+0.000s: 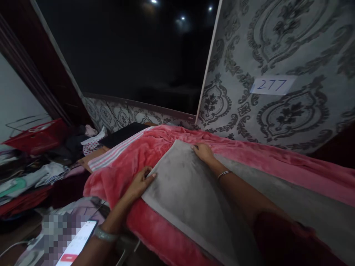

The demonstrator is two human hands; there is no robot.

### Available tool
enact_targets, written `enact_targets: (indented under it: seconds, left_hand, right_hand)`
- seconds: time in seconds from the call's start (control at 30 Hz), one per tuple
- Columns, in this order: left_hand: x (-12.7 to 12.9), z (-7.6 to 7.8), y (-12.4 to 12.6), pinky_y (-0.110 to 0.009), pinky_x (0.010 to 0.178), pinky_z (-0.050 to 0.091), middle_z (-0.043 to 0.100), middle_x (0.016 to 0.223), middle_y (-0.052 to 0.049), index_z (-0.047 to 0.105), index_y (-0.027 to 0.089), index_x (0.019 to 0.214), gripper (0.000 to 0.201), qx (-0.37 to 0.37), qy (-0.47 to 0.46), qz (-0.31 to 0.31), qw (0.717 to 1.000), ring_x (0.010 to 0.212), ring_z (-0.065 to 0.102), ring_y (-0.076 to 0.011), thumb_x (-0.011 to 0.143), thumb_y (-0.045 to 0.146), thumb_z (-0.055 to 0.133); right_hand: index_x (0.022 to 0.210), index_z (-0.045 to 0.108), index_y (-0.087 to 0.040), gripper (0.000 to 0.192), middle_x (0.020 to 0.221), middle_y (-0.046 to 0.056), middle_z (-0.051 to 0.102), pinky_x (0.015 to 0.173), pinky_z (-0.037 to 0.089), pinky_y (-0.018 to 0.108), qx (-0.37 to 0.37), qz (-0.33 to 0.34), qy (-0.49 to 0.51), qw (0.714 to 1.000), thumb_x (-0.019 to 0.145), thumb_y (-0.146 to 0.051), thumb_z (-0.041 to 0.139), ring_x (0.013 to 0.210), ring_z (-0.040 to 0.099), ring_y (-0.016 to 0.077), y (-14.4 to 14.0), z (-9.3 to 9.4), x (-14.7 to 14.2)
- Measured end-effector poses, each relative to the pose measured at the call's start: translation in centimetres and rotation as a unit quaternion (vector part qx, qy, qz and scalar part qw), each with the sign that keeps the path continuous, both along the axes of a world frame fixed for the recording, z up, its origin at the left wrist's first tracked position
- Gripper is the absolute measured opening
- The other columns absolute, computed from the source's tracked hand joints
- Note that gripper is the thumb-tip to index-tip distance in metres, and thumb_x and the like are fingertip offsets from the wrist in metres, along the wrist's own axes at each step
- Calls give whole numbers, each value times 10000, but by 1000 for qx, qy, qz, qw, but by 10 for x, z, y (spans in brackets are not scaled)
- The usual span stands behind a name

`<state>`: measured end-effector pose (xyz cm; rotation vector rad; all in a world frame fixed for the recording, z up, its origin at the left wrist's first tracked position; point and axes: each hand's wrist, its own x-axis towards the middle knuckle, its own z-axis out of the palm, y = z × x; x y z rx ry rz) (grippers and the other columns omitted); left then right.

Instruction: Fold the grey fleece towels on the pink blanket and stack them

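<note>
A grey velvety cloth lies spread over a pink fleece blanket on a raised surface. My left hand rests at the cloth's near-left edge, thumb and fingers pinching the hem. My right hand lies flat, palm down, on the cloth's far corner, fingers together; a thin bracelet circles that wrist. A bangle sits on my left wrist.
A patterned grey wall carries a paper label reading 277. A dark window is at the back. Heaped clothes and a red bag lie at left. A lit phone sits at lower left.
</note>
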<state>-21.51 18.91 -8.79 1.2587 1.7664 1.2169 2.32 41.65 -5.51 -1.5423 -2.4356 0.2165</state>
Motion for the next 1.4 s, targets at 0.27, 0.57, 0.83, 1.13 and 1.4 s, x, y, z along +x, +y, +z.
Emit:
enact_targets:
  seconds: [0.27, 0.57, 0.83, 1.13, 1.4]
  left_hand:
    - [1, 2, -3, -282, 621, 455, 627, 811, -17, 602, 247, 856, 486, -29, -70, -13, 997, 741, 586, -203, 647, 678, 682]
    - [-1, 4, -3, -267, 558, 412, 577, 726, 15, 572, 259, 805, 435, -44, -105, -26, 993, 636, 538, -168, 651, 640, 712]
    - [-4, 3, 0, -237, 507, 345, 499, 650, 50, 555, 238, 822, 515, -33, -127, -8, 991, 548, 459, -126, 594, 662, 741]
    - [1, 10, 1, -220, 498, 372, 544, 633, 55, 582, 199, 955, 646, -13, -128, 19, 992, 528, 504, -126, 541, 641, 806]
    - [4, 27, -2, -284, 573, 514, 667, 749, -2, 643, 187, 948, 455, 13, 29, 35, 999, 636, 640, -181, 758, 589, 742]
  right_hand:
    - [1136, 720, -169, 360, 1158, 128, 710, 835, 455, 293, -2, 13, 6, 1000, 1002, -416, 496, 1082, 635, 255, 24, -8, -39]
    - [1090, 696, -167, 357, 1122, 116, 709, 789, 426, 283, 0, 23, -6, 1000, 1033, -387, 420, 1036, 626, 245, 32, -23, -38]
    - [1152, 669, -160, 302, 1196, 128, 690, 852, 432, 283, -12, 31, -34, 999, 1021, -338, 463, 1099, 624, 241, 30, -12, -32]
    - [1137, 653, -168, 274, 1155, 119, 698, 823, 438, 276, -11, -34, -76, 996, 1023, -338, 472, 1054, 639, 232, 1, -9, 108]
    - [1194, 676, -134, 326, 1200, 174, 671, 926, 462, 380, 41, -141, -86, 985, 990, -243, 446, 1110, 618, 289, -43, -2, 251]
